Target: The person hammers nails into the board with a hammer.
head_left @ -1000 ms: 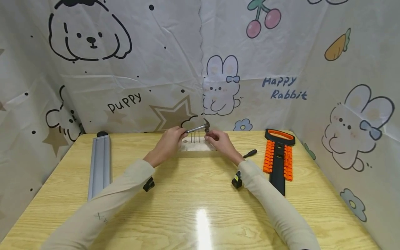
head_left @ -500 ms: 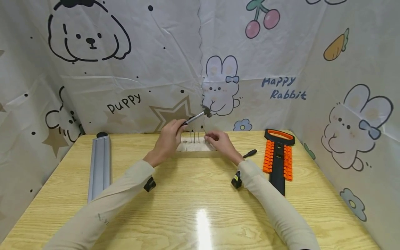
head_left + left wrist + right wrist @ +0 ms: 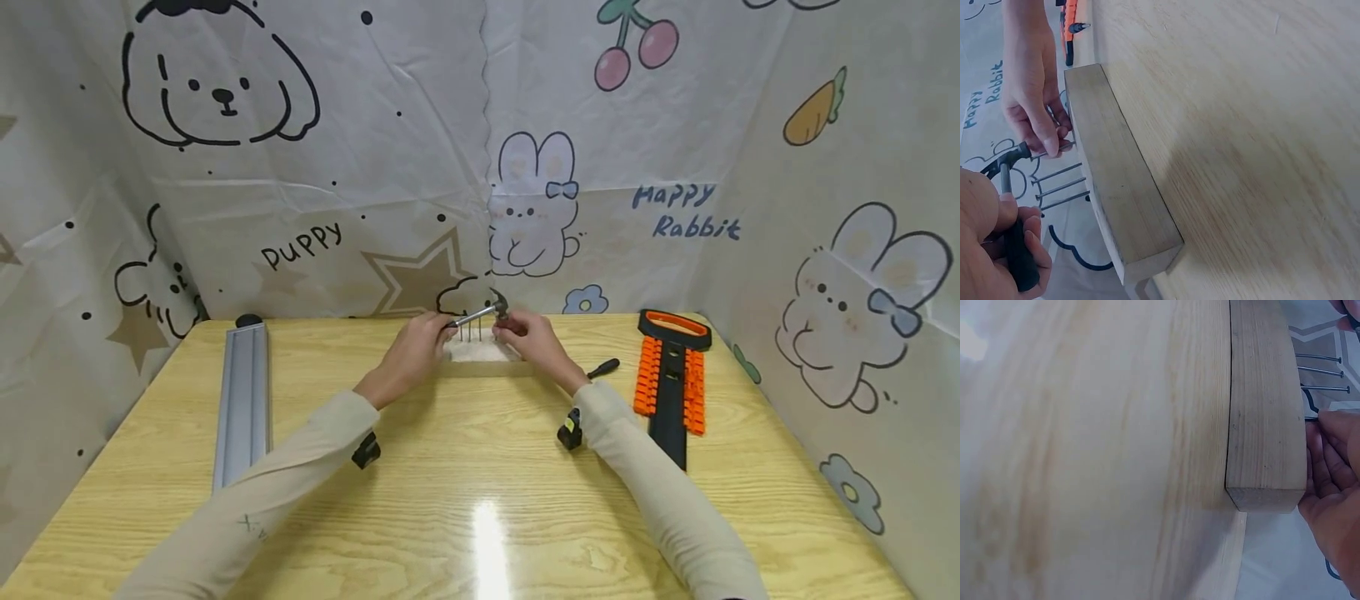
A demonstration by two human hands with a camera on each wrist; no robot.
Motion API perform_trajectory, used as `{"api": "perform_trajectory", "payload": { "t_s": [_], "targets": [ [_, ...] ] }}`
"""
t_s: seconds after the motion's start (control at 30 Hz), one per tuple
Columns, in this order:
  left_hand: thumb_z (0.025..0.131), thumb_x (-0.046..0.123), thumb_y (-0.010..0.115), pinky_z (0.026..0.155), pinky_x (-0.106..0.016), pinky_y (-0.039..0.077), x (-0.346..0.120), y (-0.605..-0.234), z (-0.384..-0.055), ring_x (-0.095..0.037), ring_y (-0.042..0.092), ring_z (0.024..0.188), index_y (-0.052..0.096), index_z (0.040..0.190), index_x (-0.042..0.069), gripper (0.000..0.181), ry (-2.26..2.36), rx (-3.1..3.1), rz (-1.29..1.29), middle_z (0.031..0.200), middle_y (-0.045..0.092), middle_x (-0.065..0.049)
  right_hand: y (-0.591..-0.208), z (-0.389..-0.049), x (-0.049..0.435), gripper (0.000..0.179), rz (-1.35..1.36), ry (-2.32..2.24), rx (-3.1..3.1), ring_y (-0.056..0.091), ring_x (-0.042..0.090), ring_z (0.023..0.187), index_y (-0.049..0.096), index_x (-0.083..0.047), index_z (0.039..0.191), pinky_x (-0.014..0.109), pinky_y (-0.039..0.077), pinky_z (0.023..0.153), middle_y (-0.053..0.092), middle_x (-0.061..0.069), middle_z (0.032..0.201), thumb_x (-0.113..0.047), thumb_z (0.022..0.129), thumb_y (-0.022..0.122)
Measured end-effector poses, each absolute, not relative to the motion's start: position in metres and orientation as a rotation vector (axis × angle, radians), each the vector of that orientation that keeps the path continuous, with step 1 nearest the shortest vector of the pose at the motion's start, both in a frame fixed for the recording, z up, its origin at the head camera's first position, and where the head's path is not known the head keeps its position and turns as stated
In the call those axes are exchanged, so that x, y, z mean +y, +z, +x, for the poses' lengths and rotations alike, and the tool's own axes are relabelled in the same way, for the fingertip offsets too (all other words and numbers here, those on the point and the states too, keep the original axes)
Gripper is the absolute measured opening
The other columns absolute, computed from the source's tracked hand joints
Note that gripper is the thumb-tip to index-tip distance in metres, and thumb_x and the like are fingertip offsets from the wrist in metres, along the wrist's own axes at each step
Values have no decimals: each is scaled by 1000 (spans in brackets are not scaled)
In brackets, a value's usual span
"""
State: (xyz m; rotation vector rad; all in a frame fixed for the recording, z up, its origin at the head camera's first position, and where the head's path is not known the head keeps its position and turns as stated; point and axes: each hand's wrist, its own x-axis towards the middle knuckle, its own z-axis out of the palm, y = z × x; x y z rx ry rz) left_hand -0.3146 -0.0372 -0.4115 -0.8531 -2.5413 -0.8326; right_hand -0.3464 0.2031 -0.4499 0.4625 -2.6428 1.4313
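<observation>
My left hand (image 3: 410, 350) grips a small claw hammer (image 3: 1007, 164) by its black handle. The hammer's head is down at the nail (image 3: 1065, 145) that my right hand (image 3: 537, 340) pinches between thumb and finger. That nail stands upright against the top of a pale wooden block (image 3: 487, 367); my fingers hide part of it. Beside it, a row of three nails (image 3: 1321, 372) sticks up from the same block, their heads well above the wood. In the right wrist view, the right hand (image 3: 1335, 469) rests against the block's end.
A black-handled screwdriver (image 3: 603, 367) lies right of the block. Farther right is a black and orange tool (image 3: 672, 375). A grey metal piece (image 3: 242, 400) lies along the left side of the table (image 3: 420, 500). A patterned cloth (image 3: 315, 200) hangs behind.
The left hand has raised the hammer off the nail and brought it back down onto it. The right hand stays in place, pinching the nail.
</observation>
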Motion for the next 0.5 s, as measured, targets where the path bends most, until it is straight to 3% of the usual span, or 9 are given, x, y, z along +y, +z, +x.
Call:
{"api": "perform_trajectory", "payload": {
  "t_s": [0.5],
  "targets": [
    [108,4,56,73,-42,58,-38,-389,-312,-31,66,82,67,112,-11,18,-751,-2402,-851,96,67,-21,-452,-348,204,17,473,1445,-2637,67,22,92,75,-3,113,27,53,77,75,13,108,-16,104,69]
  ]
}}
